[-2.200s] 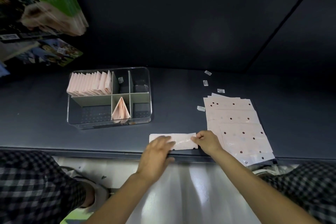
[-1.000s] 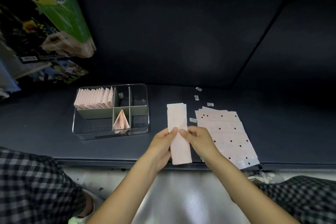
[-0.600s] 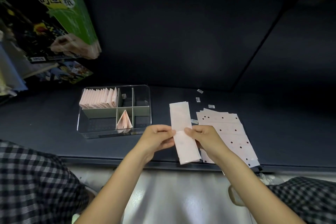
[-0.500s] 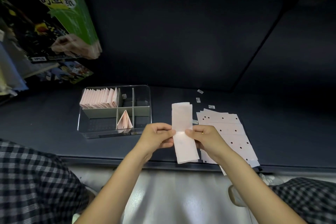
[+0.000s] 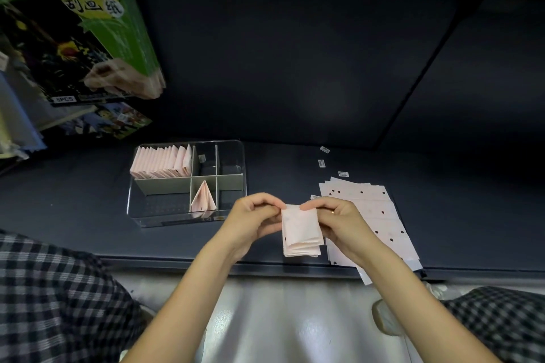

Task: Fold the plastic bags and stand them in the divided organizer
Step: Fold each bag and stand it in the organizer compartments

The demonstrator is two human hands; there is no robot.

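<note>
folded pink bag (image 5: 300,230) held up just above front edge of dark shelf (image 5: 295,156), layered edges hanging down. left hand (image 5: 253,221) pinching top left corner, right hand (image 5: 339,221) pinching top right corner. flat bags (image 5: 377,221) stacked just right of hands. clear organizer (image 5: 185,183) to left: row of folded bags (image 5: 162,162) standing in back left compartment, one folded bag (image 5: 203,200) upright in front middle slot. small labels (image 5: 324,156) scattered behind stack.

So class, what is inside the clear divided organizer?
The organizer holds a row of folded bags back left and one bag front middle. The row hides its compartment's floor.
</note>
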